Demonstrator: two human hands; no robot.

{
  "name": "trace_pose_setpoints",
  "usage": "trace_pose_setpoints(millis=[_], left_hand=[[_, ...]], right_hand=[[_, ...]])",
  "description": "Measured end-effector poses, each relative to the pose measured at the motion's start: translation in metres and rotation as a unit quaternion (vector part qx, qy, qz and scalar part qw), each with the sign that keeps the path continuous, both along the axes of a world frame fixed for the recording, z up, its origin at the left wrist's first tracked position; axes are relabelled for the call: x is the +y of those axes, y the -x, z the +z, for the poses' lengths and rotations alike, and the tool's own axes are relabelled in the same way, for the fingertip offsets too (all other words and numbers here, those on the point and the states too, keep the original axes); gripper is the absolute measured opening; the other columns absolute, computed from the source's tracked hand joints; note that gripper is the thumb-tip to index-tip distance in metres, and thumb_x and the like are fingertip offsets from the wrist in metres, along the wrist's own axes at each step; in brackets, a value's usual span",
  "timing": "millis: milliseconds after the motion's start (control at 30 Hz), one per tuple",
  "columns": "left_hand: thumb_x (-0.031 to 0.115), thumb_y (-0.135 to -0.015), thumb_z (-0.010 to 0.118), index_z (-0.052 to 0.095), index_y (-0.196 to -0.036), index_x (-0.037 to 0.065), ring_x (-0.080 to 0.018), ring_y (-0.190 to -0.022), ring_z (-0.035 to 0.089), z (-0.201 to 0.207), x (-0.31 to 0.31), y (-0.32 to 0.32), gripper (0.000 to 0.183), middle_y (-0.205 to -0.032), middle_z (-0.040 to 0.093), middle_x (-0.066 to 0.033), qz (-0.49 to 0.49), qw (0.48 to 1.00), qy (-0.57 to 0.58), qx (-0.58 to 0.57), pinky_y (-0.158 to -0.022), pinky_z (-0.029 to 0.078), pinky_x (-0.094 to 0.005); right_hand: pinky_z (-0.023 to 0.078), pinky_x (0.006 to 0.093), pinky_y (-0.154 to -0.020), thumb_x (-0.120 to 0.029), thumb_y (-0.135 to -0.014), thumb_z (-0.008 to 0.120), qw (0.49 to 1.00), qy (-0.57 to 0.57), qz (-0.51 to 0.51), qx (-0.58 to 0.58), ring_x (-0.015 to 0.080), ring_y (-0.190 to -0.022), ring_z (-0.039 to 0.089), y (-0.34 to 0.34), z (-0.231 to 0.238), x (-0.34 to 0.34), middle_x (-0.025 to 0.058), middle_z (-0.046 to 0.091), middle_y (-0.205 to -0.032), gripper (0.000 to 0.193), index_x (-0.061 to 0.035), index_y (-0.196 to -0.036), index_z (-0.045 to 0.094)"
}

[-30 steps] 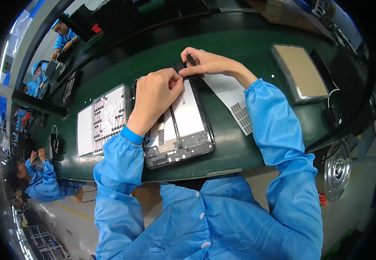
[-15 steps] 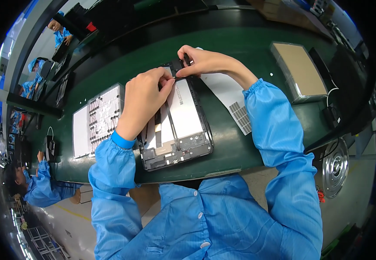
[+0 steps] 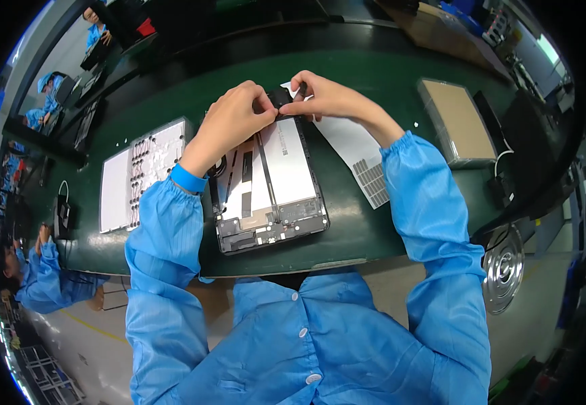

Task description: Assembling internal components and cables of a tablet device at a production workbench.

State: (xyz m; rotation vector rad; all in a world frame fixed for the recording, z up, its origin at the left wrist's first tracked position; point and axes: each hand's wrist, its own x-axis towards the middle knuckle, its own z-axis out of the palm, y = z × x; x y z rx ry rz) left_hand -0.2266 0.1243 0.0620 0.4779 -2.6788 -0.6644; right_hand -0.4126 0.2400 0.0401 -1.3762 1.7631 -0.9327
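An opened tablet (image 3: 286,169) lies on the green bench, its silver inner plate, dark frame and circuit parts at the near end exposed. At its far end my left hand (image 3: 235,118) pinches with thumb and forefinger; what is between them is too small to make out. Close beside it, my right hand (image 3: 333,101) has a slim dark tool (image 3: 301,90) tucked in its curled fingers, its kind unclear. The right thumb and fingertip reach the tablet's far edge, near the left fingertips. A white sheet (image 3: 347,142) with grey rectangular labels lies right of the tablet.
Left of the tablet sits a clear tray (image 3: 116,192) with rows of small wired black round parts. A brown-topped box (image 3: 458,121) stands at the right, near a dark device with a white cable (image 3: 502,185). A round metal stool (image 3: 505,270) is below. Other people in blue work at the left.
My left hand has shifted slightly up toward the tablet's far edge, uncovering more of the inner plate. My right hand stays at the far end, fingers still closed. The view has shifted a little.
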Motion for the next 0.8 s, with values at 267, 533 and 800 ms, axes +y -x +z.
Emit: trace_pose_setpoints(millis=[267,533,800], left_hand=[[0.014,-0.080,0.070,0.063,-0.078,0.000,-0.0111,-0.070,0.057,-0.022,-0.005,-0.012,0.016,-0.081,0.060,-0.0033,-0.011,0.983,-0.162,0.086,-0.064,0.047,-0.0261],[0.020,-0.083,0.070,0.064,-0.085,-0.001,-0.0210,-0.075,0.064,0.005,-0.007,0.004,0.022,-0.092,0.063,-0.0094,0.007,0.998,-0.042,-0.053,-0.068,0.051,-0.0326],[0.019,-0.095,0.061,0.045,-0.140,0.004,-0.0323,-0.139,0.039,-0.037,0.011,-0.078,0.050,-0.149,0.041,-0.0184,0.037,0.957,-0.116,0.262,-0.113,0.032,-0.0387]], right_hand=[[0.044,0.0238,-0.054,-0.037,-0.083,0.080,0.999,0.021,-0.013,-0.042,0.0085,-0.064,0.058,-0.005,-0.003,0.002,0.0006,0.057,-0.080,0.047,-0.0100,-0.105,0.047],[0.044,0.0243,-0.055,-0.038,-0.084,0.079,0.999,0.023,-0.026,-0.024,0.0094,-0.067,0.061,-0.010,0.000,0.006,0.0010,0.057,-0.082,0.048,-0.0102,-0.106,0.048],[0.051,0.0284,-0.070,-0.021,-0.090,0.073,0.970,0.199,-0.132,0.046,0.0136,-0.077,0.059,-0.028,-0.024,0.051,0.0143,0.066,-0.106,0.032,-0.0066,-0.096,0.045]])
